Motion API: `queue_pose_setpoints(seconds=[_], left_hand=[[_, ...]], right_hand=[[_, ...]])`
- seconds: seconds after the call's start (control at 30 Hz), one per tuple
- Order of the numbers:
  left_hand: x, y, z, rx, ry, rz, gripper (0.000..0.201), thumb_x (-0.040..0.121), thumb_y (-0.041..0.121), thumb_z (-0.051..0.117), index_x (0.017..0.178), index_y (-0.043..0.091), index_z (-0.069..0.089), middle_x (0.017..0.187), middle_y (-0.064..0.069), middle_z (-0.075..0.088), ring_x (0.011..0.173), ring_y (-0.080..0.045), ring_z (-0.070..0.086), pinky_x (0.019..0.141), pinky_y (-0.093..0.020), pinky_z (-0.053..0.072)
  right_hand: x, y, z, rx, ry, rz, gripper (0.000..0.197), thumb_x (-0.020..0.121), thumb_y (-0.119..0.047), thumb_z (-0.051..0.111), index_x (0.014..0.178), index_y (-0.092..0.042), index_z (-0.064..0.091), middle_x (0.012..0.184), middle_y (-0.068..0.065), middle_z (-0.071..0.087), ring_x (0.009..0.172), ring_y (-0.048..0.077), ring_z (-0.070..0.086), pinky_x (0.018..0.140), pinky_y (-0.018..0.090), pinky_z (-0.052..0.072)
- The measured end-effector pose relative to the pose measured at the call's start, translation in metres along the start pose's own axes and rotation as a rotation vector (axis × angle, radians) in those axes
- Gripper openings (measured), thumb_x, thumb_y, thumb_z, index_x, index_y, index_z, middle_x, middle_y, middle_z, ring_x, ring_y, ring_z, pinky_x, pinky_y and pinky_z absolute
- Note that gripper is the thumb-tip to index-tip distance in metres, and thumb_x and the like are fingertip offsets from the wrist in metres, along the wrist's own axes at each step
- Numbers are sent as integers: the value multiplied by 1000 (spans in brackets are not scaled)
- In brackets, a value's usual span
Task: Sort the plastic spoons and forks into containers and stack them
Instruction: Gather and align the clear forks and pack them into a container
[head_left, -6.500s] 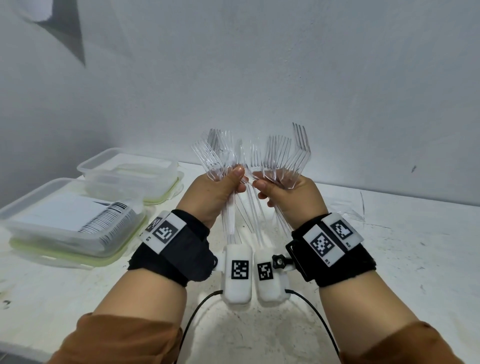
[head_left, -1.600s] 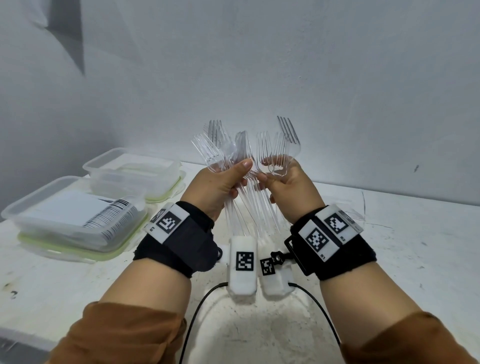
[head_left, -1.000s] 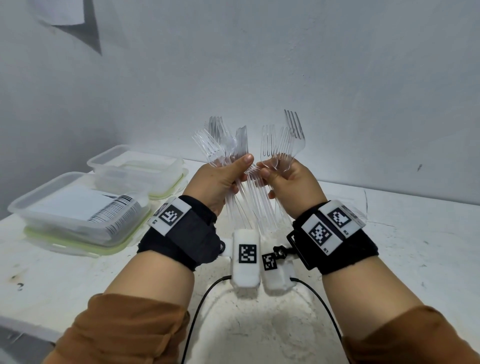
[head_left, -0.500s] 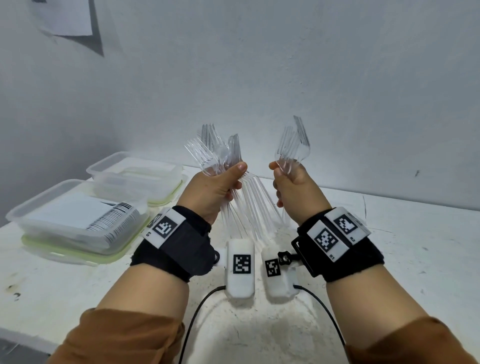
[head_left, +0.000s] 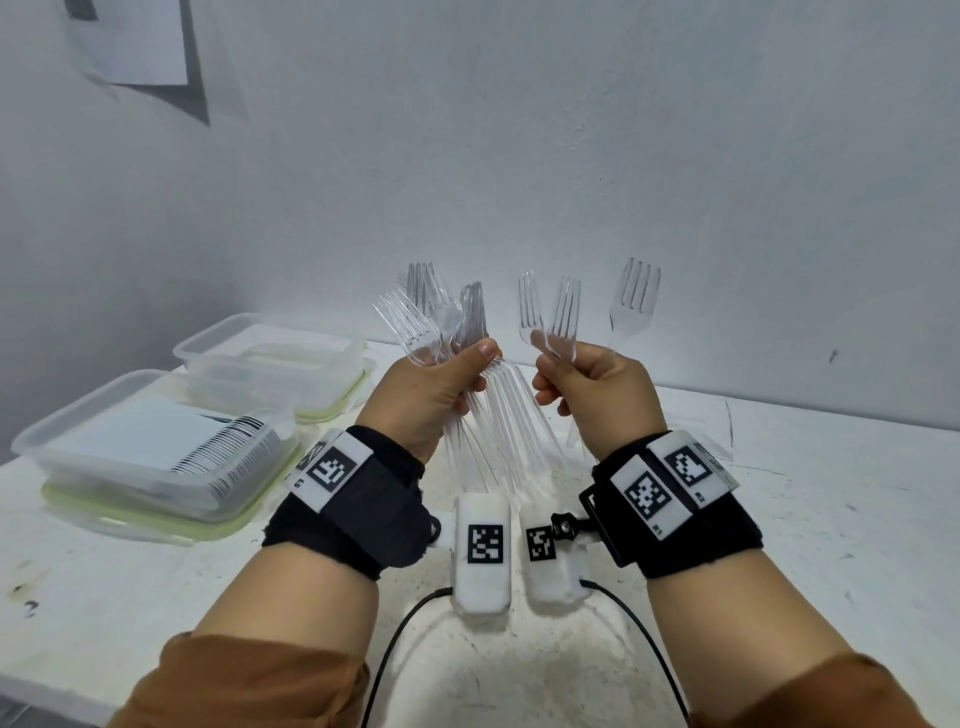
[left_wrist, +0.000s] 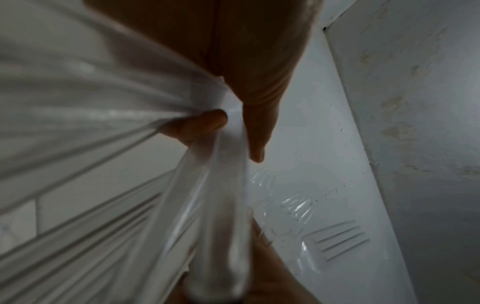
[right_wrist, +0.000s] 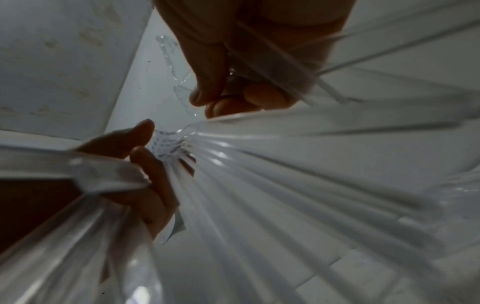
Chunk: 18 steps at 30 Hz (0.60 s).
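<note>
Above the table (head_left: 779, 519), both hands grip clear forks (head_left: 447, 322), tines up.

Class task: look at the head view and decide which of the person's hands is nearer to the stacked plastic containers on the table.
Left. The left hand is raised just right of the containers, gripping forks; the right hand is farther right, beyond it.

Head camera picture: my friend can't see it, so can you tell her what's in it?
Two hands are raised over a white table, each gripping clear plastic forks, tines up: the left hand holds a big bunch, the right hand only a few forks. On the left sit two clear containers, upside down on green-rimmed lids.
</note>
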<state>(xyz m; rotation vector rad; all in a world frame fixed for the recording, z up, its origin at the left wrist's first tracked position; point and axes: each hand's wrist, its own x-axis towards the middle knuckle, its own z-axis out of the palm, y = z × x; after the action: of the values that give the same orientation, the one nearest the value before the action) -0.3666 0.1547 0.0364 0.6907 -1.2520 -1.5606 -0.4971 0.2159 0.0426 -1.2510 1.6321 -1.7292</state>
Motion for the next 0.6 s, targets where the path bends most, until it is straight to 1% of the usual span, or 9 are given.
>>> queue_pose_setpoints(seconds=[0.07,0.17,0.27,0.33,0.4,0.43,0.47,0.53,0.6], left_hand=[[0,0,2,8,-1,-6,2,84,17,66,85,18,64,78,2,66,56,-2,54,51,-14,39],[1,0,4,12,9,-4,5,83,16,67,87,15,65,71,5,63,55,-3,54,48,-14,38],[0,0,4,12,19,0,3,84,15,67,86,14,64,61,10,60,54,-3,53,49,-16,37],[0,0,3,10,10,4,2,85,14,66,85,14,64,57,13,61,53,-2,54,49,-15,39],[0,0,2,3,-2,7,4,84,13,65,87,14,63,57,14,62,54,-2,54,50,-14,39],[-1,0,1,-4,-6,7,5,83,13,66,87,14,64,57,14,62,54,-2,54,50,-15,39],[-1,0,1,-10,-11,7,8,80,14,68,87,14,64,57,13,62,53,-2,53,50,-15,39],[-1,0,0,-12,-6,5,17,72,19,72,86,14,64,56,13,61,53,-3,53,50,-15,38],[0,0,-1,4,16,0,18,71,21,74,85,15,64,56,13,60,55,-5,52,52,-17,38]], right_hand=[[0,-2,1,-55,-18,-14,18,90,-14,60,105,-17,69,63,-8,57,46,-6,50,50,6,39],[-3,-6,4,-127,-91,-37,19,92,-19,57,108,-18,67,70,-18,58,51,-16,50,54,1,38],[-5,-6,7,-154,-112,-59,19,92,-21,57,105,-18,70,62,-25,59,54,-18,51,57,1,38],[-5,-4,10,-159,-110,-66,20,93,-18,56,106,-17,70,63,-25,59,55,-18,51,57,1,38],[-5,-2,12,-175,-112,-61,21,95,-12,53,108,-16,69,74,-19,61,57,-16,53,58,-1,39],[-4,-2,13,-190,-115,-58,21,95,-10,52,105,-17,69,76,-17,61,59,-15,53,58,-1,39],[-4,-3,13,-215,-122,-62,21,95,-9,51,96,-20,69,74,-16,60,58,-15,53,57,-1,38],[-4,-5,13,-265,-138,-74,27,95,-9,50,78,-27,60,67,-18,56,52,-17,51,53,0,36],[-4,-7,13,-278,-156,-76,32,96,-11,50,70,-29,55,58,-18,54,48,-16,49,50,1,35]])
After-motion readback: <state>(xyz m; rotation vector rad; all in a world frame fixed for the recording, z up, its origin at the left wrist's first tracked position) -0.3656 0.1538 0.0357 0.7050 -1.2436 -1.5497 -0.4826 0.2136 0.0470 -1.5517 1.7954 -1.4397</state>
